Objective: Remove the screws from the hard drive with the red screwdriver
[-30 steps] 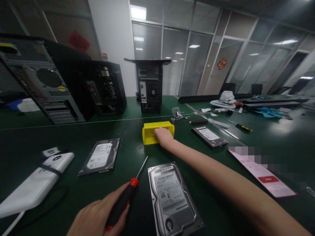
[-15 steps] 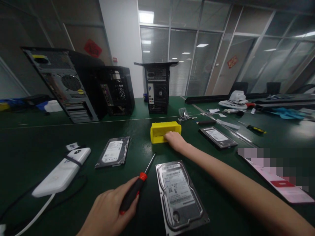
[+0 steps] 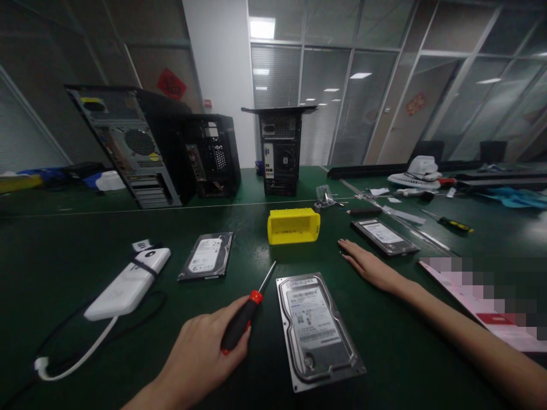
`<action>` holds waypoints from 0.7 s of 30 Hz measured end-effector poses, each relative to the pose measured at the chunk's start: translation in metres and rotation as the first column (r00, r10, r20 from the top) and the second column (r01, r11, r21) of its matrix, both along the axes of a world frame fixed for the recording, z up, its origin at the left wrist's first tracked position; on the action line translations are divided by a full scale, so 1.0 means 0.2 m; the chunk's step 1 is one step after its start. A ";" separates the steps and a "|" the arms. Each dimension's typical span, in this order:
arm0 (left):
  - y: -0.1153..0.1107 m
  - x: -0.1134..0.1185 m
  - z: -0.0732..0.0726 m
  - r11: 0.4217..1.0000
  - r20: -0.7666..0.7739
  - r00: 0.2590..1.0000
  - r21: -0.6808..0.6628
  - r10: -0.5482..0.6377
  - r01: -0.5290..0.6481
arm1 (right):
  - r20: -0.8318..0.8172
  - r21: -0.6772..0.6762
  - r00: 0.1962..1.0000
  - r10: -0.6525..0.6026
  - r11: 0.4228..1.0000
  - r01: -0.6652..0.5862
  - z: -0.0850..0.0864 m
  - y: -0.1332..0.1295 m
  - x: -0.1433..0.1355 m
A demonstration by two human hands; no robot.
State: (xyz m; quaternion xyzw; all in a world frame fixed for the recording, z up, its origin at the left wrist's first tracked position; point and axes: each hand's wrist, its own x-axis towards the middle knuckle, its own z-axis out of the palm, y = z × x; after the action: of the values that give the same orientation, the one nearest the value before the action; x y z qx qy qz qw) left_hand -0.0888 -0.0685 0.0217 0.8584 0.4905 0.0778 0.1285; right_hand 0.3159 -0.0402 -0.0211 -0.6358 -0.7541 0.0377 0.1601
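Note:
My left hand [image 3: 205, 347] is closed around the black and red handle of a screwdriver [image 3: 243, 322], its metal tip pointing up and away. Just right of it a silver hard drive [image 3: 318, 330] lies label up on the green table. My right hand [image 3: 363, 263] rests low over the table with its fingers stretched out, between the yellow bin [image 3: 294, 226] and a second hard drive [image 3: 384, 236]. The bin's open side faces me, with small dark bits inside. A third hard drive [image 3: 207, 255] lies left of the bin.
A white power strip [image 3: 128, 285] with its cable lies at the left. Computer cases [image 3: 280, 151] stand at the back. A yellow and black screwdriver [image 3: 455, 225], a clear plastic piece [image 3: 325, 195] and a pink item [image 3: 465, 296] lie to the right.
My right hand has come out of the yellow bin and moved right, its fingers now spread. The view has shifted slightly. My left hand still holds the screwdriver.

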 end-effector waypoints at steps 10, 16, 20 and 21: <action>-0.01 0.00 0.01 1.000 0.037 0.999 0.025 -0.003 0.002 | 0.060 0.139 0.996 0.059 0.988 -0.067 0.04 -0.02 -0.11; 0.00 -0.01 -0.02 0.995 0.020 1.000 0.096 -0.016 0.014 | -0.139 0.222 0.990 -0.033 0.973 0.064 0.04 -0.01 -0.07; 0.00 -0.01 -0.03 0.993 0.017 1.000 0.120 -0.021 0.019 | -0.275 0.213 0.956 -0.098 0.964 0.160 0.04 -0.01 -0.06; 0.00 -0.01 -0.02 0.993 0.015 1.000 0.120 -0.019 0.017 | -0.300 0.210 0.949 -0.099 0.963 0.167 0.04 -0.01 -0.06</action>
State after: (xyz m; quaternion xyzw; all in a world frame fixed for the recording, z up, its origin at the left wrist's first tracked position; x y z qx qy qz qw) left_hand -0.0913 -0.0682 0.0167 0.8683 0.4760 0.1130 0.0812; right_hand 0.3033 -0.0417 -0.0130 -0.6501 -0.6773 0.0299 0.3432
